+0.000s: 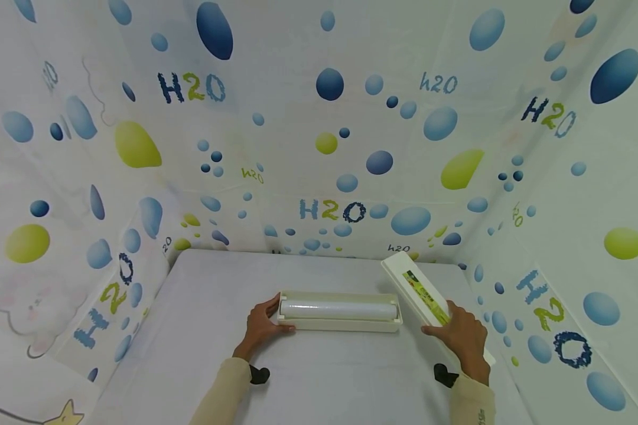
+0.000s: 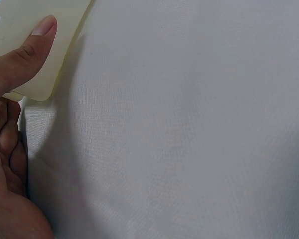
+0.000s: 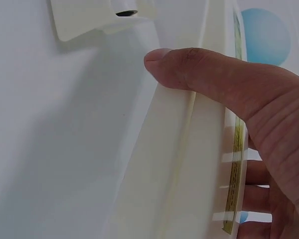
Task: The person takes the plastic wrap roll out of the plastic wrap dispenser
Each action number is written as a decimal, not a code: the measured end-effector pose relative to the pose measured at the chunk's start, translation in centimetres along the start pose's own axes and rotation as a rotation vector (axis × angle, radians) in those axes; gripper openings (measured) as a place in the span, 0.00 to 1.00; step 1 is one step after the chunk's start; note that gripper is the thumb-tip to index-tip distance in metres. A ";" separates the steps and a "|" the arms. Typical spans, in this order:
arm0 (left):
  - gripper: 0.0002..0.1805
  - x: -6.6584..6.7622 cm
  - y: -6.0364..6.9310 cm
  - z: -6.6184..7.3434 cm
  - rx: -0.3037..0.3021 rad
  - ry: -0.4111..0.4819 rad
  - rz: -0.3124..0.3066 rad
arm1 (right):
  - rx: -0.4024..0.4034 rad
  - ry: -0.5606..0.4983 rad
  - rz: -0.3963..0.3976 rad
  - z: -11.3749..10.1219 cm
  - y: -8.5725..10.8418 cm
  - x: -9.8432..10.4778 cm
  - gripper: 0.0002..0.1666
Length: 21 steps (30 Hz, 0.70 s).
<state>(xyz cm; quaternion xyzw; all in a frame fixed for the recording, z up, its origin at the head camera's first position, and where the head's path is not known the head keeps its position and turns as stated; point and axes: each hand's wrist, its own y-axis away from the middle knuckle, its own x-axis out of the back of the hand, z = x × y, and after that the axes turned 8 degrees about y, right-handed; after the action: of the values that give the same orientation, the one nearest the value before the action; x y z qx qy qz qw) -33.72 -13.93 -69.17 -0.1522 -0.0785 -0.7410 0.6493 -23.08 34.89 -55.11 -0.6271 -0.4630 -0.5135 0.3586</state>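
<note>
A cream cling film dispenser box (image 1: pixel 345 325) lies lengthwise on the table with its top off, and a shiny roll of film (image 1: pixel 340 310) shows inside. My left hand (image 1: pixel 260 327) grips its left end, thumb on the front side and fingers behind. In the left wrist view the thumb lies on a rounded corner of the box (image 2: pixel 52 74). My right hand (image 1: pixel 465 336) holds the long white lid (image 1: pixel 404 273), tilted, to the right of the box. The lid's label (image 1: pixel 425 295) is green and yellow. In the right wrist view, the thumb presses the lid's inner side (image 3: pixel 174 164), fingers around the outside.
A white cloth (image 1: pixel 308 383) covers the table. White sheets with blue and green drops (image 1: pixel 329 84) and H2O lettering hang behind and at both sides. Black straps (image 1: pixel 259 374) show at both wrists, below beige sleeves (image 1: pixel 223 392).
</note>
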 end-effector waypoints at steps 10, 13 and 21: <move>0.62 -0.1 0.2 0.1 -0.030 -0.031 0.013 | -0.005 0.000 0.003 0.5 0.2 -0.2 0.65; 0.62 -0.1 0.2 0.2 -0.022 -0.018 0.010 | -0.004 -0.002 0.006 0.6 0.2 -0.3 0.64; 0.62 0.0 0.1 0.4 -0.008 -0.004 0.006 | -0.006 -0.004 0.005 0.7 0.2 -0.3 0.64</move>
<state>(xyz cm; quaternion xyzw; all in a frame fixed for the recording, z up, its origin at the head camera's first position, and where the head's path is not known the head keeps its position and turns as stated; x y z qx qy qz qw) -33.58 -13.81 -68.83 -0.1565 -0.0761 -0.7393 0.6505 -22.64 35.41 -55.58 -0.6304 -0.4607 -0.5128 0.3568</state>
